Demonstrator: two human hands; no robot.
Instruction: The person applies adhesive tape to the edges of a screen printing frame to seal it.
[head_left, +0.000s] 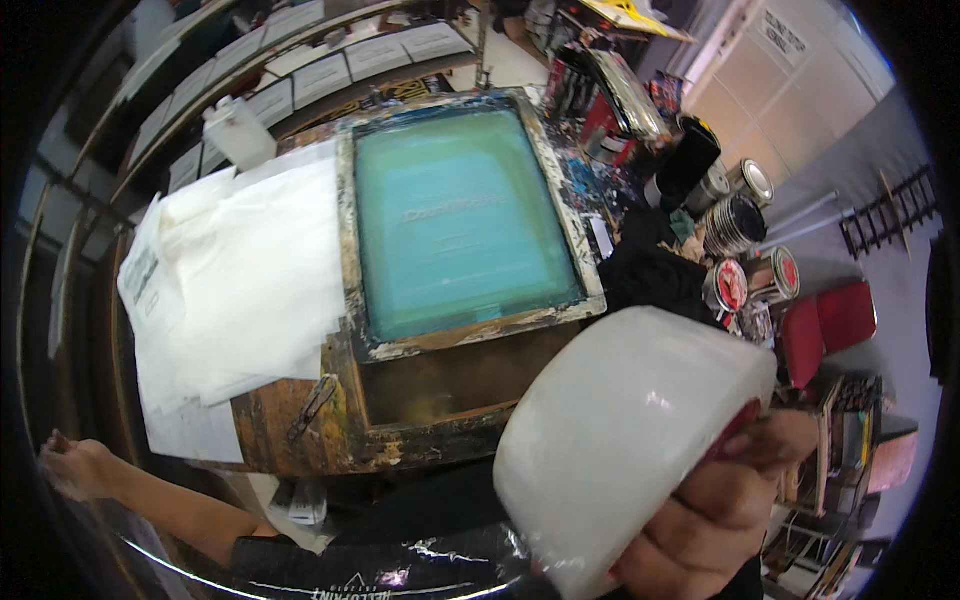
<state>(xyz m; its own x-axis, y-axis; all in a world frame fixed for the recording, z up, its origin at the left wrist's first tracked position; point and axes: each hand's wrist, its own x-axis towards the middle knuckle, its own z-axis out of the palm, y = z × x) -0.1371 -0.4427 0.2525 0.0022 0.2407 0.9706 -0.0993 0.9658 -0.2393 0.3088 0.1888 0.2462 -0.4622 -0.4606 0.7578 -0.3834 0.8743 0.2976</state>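
Observation:
My right hand (715, 500) grips a big roll of clear packing tape (610, 420) by its red core, close to the camera. From the roll a shiny, see-through strip of tape (270, 590) runs leftward across the lower edge toward my left hand (75, 467). That hand is stretched far out to the left, its fingers curled together at the strip's end; the exact grip is too small to make out. Beyond the roll, a screen-printing frame (345, 220) with blue-green mesh lies on the paint-stained wooden table (275, 425).
White sheets (240, 270) are piled left of the frame, with a white plastic bottle (240, 133) behind them. Several paint cans (735, 225) and a black cloth (655, 275) crowd the right side. A drying rack (300, 85) stands behind; a red chair (825, 325) is at right.

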